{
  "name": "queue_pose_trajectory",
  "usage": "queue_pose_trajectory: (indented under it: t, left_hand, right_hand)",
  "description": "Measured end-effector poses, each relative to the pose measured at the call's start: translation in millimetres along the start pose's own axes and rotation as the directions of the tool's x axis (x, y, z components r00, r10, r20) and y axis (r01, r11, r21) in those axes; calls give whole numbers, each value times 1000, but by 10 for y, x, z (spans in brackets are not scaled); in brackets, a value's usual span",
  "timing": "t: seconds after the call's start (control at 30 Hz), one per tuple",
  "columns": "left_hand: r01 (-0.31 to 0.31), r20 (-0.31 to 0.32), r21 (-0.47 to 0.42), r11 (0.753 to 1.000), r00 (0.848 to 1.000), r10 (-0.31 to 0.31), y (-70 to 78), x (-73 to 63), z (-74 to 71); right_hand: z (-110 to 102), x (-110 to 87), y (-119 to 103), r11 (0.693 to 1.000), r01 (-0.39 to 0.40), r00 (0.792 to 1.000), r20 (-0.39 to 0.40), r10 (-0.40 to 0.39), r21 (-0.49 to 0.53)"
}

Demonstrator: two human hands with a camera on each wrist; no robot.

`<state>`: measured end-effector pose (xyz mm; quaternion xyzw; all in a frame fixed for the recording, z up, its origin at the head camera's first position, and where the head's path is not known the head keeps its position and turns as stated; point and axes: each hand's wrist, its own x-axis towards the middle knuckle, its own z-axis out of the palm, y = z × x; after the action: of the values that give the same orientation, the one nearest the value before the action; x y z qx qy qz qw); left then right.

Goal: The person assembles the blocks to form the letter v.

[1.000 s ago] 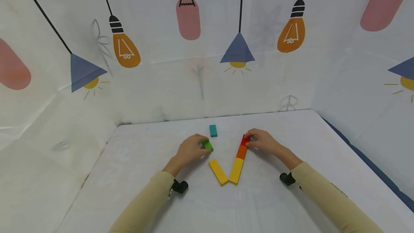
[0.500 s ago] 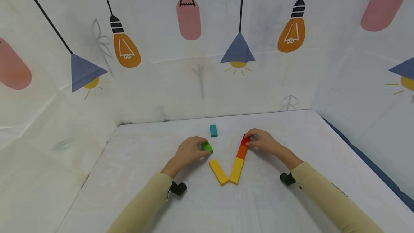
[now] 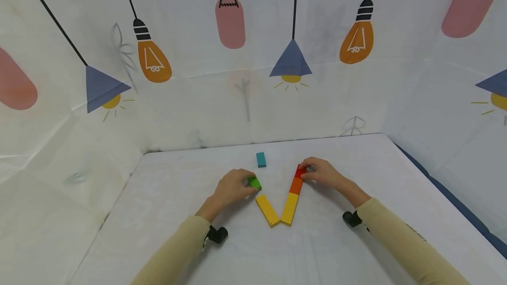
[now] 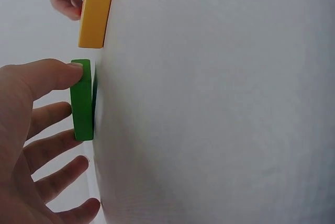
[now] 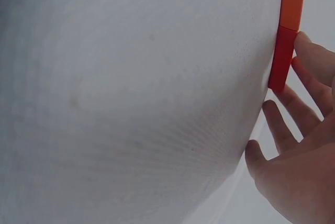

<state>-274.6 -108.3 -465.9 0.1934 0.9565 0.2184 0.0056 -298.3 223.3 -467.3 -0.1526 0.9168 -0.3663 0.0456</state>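
Basically, L hand (image 3: 234, 187) pinches the green block (image 3: 255, 183) btwn thumb and fingers, abt midway btwn the table's L and R edges, a bit nearer the far edge. Block's a plain bright green, short, w/ straight sides and slightly rounded corners; in the L wrist view its narrow side shows darker, smooth and unmarked. Can't tell if its underside touches the table (image 3: 356, 153).

R hand (image 3: 320, 173) has the red block (image 3: 300, 172) btwn thumb and fingertips, toward the far edge, R of the green one. It's a flat, saturated red w/ clean edges, its near end butted against the orange block (image 3: 295, 185), which in turn meets the R yellow block (image 3: 289, 209), all in one straight line. L yellow block (image 3: 267, 210), longer than the green, touches the R yellow at their near ends, so the row makes a V opening to the far edge. Small gap btwn L yellow's far end and the green. Teal block (image 3: 261, 159) lies apart, nr the far edge, beyond the green one.
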Motion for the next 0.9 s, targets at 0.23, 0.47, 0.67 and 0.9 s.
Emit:
queue_pose_trajectory:
  t: [0.23,0.47,0.67,0.9]
  left_hand:
    - [-16,-17,4,1000,1000,16,11,-17,-19]
    - [-11,-20,4,1000,1000,11,-4,-49,-17]
    - [-34,-21,9,999,999,34,1,-81,-8]
    - [-52,-27,18,999,998,52,2,-112,11]
  right_hand:
    - [2,0,4,1000,10,1000,-7,-10,-5]
    - [-13,-9,-16,1000,9,1000,0,-9,4]
    - [-17,-7,-23,1000,0,1000,1,0,10]
    - [-6,-5,-26,1000,2,1000,1,-2,-8]
